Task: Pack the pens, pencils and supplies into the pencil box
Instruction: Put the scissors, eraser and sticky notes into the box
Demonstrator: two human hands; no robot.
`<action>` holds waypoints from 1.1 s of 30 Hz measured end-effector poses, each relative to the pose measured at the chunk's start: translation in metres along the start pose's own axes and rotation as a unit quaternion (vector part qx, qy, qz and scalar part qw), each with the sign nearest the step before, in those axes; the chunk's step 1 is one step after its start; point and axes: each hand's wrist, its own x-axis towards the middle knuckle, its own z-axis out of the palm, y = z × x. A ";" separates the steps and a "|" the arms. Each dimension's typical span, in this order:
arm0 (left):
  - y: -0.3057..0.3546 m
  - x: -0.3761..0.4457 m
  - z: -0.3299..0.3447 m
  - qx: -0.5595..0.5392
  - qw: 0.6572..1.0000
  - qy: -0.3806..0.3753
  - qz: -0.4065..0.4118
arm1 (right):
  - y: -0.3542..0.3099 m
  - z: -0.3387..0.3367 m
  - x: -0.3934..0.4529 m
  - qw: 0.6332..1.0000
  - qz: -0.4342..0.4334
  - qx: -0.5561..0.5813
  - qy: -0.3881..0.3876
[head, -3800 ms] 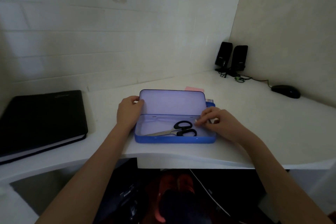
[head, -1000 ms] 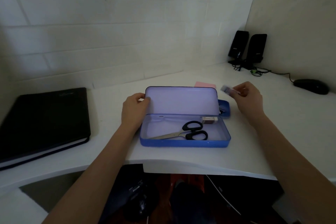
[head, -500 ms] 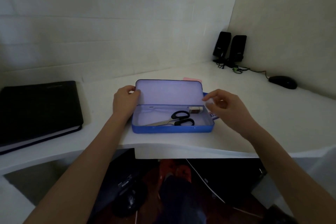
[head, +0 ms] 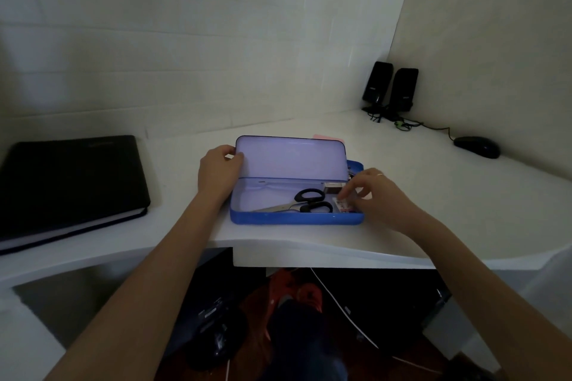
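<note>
A blue pencil box (head: 294,219) stands open near the desk's front edge, its lid upright. Black-handled scissors (head: 305,204) lie inside it, with a small rectangular block (head: 333,186) at the back right. My left hand (head: 218,172) grips the lid's left edge. My right hand (head: 376,195) reaches into the box's right end, fingertips touching a small white eraser with a printed label (head: 343,205) that rests on the box floor. A small blue tray (head: 356,166) sits behind the box's right end, mostly hidden.
A black binder (head: 66,182) lies at the left of the white desk (head: 433,210). Two black speakers (head: 391,90) and a black mouse (head: 476,147) sit at the back right corner. A pink note (head: 325,137) peeks out behind the lid.
My right hand carried the small white eraser from beside the tray down into the box's right end. The left hand kept hold of the lid.
</note>
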 end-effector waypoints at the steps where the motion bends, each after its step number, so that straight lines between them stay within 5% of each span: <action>1: 0.000 0.000 0.000 0.001 1.000 0.000 0.000 | 0.000 0.000 -0.001 1.000 -0.012 -0.005 0.005; 14: 0.000 0.001 0.001 -0.003 1.000 0.000 -0.006 | -0.007 0.016 0.009 0.992 0.103 0.073 -0.007; 18: -0.001 0.002 0.001 0.001 1.000 0.000 -0.003 | -0.003 0.014 0.005 0.998 0.054 0.031 -0.014; 24: 0.000 0.003 0.001 0.004 1.000 0.001 -0.003 | 0.006 0.008 0.004 0.991 -0.053 -0.087 0.090; 33: 0.000 0.002 0.002 0.002 1.000 0.002 -0.004 | 0.000 0.009 0.001 0.980 -0.095 -0.158 0.071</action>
